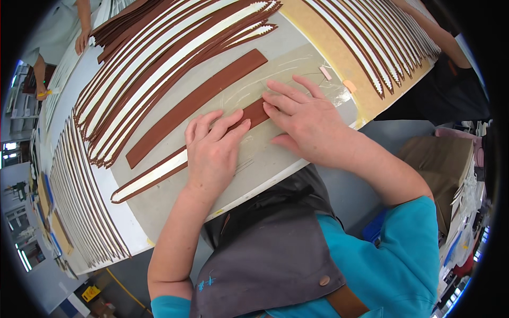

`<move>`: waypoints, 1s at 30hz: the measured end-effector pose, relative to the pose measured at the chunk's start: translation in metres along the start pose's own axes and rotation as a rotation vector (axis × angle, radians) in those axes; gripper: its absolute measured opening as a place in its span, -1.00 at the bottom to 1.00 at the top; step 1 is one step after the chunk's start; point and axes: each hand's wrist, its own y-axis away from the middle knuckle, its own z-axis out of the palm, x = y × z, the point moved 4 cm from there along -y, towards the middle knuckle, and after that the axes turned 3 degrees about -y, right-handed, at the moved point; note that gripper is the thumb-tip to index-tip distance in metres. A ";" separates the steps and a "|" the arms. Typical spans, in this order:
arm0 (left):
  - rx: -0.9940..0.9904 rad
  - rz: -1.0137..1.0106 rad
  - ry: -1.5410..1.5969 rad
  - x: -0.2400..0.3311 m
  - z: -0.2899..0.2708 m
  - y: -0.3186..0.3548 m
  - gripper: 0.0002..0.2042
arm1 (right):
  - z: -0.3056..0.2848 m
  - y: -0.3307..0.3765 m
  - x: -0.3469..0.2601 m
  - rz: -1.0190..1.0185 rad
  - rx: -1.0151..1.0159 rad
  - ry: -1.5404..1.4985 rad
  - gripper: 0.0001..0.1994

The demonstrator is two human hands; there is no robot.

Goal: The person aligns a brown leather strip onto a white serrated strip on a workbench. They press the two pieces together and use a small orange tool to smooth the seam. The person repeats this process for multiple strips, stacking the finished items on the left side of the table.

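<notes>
A brown leather strip with a white inner layer (159,171) lies slantwise in front of me on the grey work mat (151,217). Between my hands only its brown leather (250,115) shows. My left hand (213,151) rests across the strip, fingers bent and apart, fingertips on its far edge. At the strip's right end, my right hand (310,124) has its fingers stretched over the leather and its thumb apart on the near side. The part of the strip beneath my palms is hidden. Just beyond, a separate plain brown leather strip (196,108) lies flat.
Overlapping brown-and-white strips (175,63) are heaped at the far left, with more rows (87,196) at the left edge. Several strips (371,47) lie on tan board at the far right. A small pink piece (325,72) sits nearby. Another person's hand (82,41) is at the far left.
</notes>
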 end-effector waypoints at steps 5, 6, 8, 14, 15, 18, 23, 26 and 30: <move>-0.102 -0.033 -0.149 0.009 -0.001 0.010 -0.63 | 0.001 -0.004 0.001 -0.004 -0.061 -0.027 -0.41; -0.123 -0.043 -0.171 0.012 -0.002 0.013 -0.60 | 0.003 -0.001 0.005 -0.009 -0.055 -0.044 -0.41; -0.172 -0.087 -0.177 0.017 -0.006 0.017 -0.58 | 0.004 0.003 0.009 -0.012 -0.045 -0.064 -0.41; -0.199 -0.197 -0.146 0.018 -0.013 0.031 -0.58 | 0.004 0.013 0.017 0.011 -0.045 -0.101 -0.43; -0.197 -0.211 -0.125 0.018 -0.013 0.032 -0.59 | 0.003 0.013 0.019 0.007 -0.053 -0.106 -0.43; -0.169 -0.226 -0.121 0.017 -0.012 0.031 -0.60 | 0.000 0.009 0.024 -0.030 -0.078 -0.109 -0.43; -0.121 -0.219 -0.107 0.016 -0.008 0.027 -0.62 | 0.003 0.000 0.003 -0.037 -0.078 -0.098 -0.38; -0.115 -0.218 -0.114 0.017 -0.007 0.028 -0.63 | 0.014 -0.010 -0.015 -0.085 -0.072 -0.219 -0.36; -0.116 -0.213 -0.134 0.016 -0.008 0.030 -0.62 | 0.022 -0.005 0.002 -0.093 -0.045 -0.192 -0.38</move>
